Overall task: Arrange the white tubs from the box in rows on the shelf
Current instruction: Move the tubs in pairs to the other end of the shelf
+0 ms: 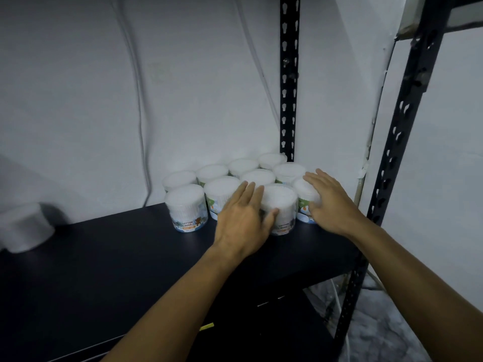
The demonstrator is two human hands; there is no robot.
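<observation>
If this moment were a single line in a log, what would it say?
step: aligning rows | left hand: holds front tub | right hand: flat on corner tub | shelf: tubs grouped back right

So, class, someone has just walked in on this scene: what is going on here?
A person is arranging white tubs of cotton buds on a dark shelf in the back right corner. The left hand has its thumb and fingers on the front tub, and the right hand rests flat-fingered on the right-end tub. About ten tubs stand upright in close rows. Another white tub sits apart at the far left.
</observation>
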